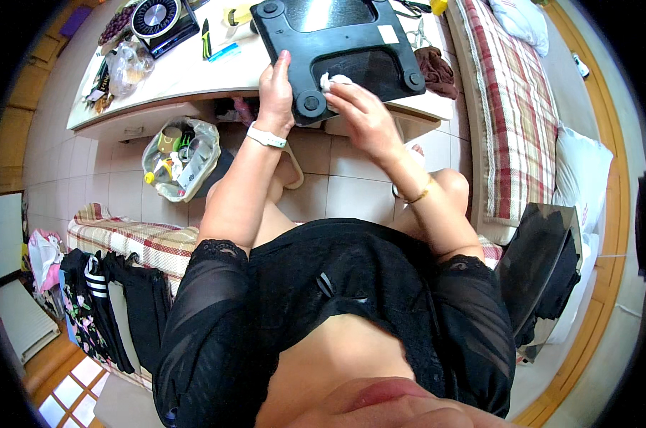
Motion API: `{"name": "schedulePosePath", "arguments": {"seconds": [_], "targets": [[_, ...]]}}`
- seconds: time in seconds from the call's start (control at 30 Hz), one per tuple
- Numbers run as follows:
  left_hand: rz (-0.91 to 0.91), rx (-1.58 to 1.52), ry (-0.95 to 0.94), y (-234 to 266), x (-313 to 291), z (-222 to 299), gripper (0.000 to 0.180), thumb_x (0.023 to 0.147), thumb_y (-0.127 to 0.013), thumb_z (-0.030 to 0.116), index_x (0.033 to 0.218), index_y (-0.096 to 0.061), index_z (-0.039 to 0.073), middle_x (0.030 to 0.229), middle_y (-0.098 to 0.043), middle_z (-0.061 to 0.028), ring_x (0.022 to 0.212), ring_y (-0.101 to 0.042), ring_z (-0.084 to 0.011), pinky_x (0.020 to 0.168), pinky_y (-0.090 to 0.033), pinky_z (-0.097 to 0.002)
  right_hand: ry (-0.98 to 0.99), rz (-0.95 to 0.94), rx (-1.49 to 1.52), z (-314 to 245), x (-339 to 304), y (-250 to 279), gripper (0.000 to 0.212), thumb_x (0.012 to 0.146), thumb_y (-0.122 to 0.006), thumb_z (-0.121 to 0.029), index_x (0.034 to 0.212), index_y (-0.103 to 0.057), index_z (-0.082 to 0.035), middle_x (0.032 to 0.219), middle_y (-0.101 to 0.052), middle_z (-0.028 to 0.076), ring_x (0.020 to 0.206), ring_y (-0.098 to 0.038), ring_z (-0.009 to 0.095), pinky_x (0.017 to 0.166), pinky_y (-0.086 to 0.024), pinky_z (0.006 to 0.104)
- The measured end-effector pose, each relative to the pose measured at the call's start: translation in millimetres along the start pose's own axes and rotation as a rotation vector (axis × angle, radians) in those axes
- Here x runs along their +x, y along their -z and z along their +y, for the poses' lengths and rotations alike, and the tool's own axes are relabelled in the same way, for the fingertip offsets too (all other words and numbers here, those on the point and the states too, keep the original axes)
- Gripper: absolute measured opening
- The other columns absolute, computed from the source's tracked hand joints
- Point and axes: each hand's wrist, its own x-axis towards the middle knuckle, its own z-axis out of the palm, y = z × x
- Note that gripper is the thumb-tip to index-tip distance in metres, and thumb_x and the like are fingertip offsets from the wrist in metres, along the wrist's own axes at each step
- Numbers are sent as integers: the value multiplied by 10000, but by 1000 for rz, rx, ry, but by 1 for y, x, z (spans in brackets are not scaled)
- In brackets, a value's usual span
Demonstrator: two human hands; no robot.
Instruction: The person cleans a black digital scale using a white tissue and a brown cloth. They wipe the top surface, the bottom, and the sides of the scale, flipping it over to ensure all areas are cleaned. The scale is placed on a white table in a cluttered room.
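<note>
A black bathroom scale (351,44) is tipped up over the front edge of the table, its underside with round feet facing me. My left hand (276,93) is closed on its left edge, thumb up along the side. A crumpled white tissue (331,80) is pinched in the fingers of my right hand (362,118). The tissue touches the underside near the lower left foot, beside a dark recessed panel. What the scale rests on at its far side is hidden.
On the white table (180,78) lie a black device with a round silver dial (156,18), a clear plastic bag (129,68), a knife (206,39) and a brown cloth (437,71). A lined trash bin (184,157) stands below. A plaid sofa (512,107) runs along the right.
</note>
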Motion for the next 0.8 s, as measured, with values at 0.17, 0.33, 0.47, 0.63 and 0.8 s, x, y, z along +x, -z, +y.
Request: {"name": "schedulePosePath", "arguments": {"seconds": [0.17,0.33,0.47,0.63,0.8], "targets": [[-69,36,-12,-6,-3,4,369,1072,-501,308,1185,-599,-29,1081,-671,-87,910,-654,-154,802,-552,-291,-122,157,-247,37,20,16,343,836,-629,75,1147,-710,-44,1200,-692,127,1116,-659,326,1000,-520,407],[-48,82,-23,-2,-1,3,363,1072,-503,305,1171,-603,-29,1067,-670,-79,918,-645,-148,800,-542,-287,-100,22,11,-5,18,-6,412,783,-618,107,1160,-699,-37,1266,-672,129,1198,-631,328,1046,-499,420],[-41,90,-60,0,1,1,346,1073,-506,286,1169,-607,-31,1062,-668,-66,927,-628,-142,829,-524,-290,52,-116,-20,13,4,26,362,759,-645,103,1074,-705,-64,1185,-709,91,1076,-661,301,909,-520,401],[-64,96,-77,-15,-5,6,325,1069,-519,272,1165,-612,-25,1060,-662,-55,916,-609,-132,842,-506,-286,-266,115,106,20,31,28,224,813,-726,57,1016,-676,-25,1091,-657,124,978,-674,256,827,-555,330],[-63,180,-120,-17,-5,1,334,1073,-506,280,1174,-602,-24,1074,-660,-62,919,-613,-135,825,-510,-287,-179,230,62,23,47,1,168,793,-743,51,934,-723,-36,1003,-709,85,903,-689,258,787,-565,339]]}}
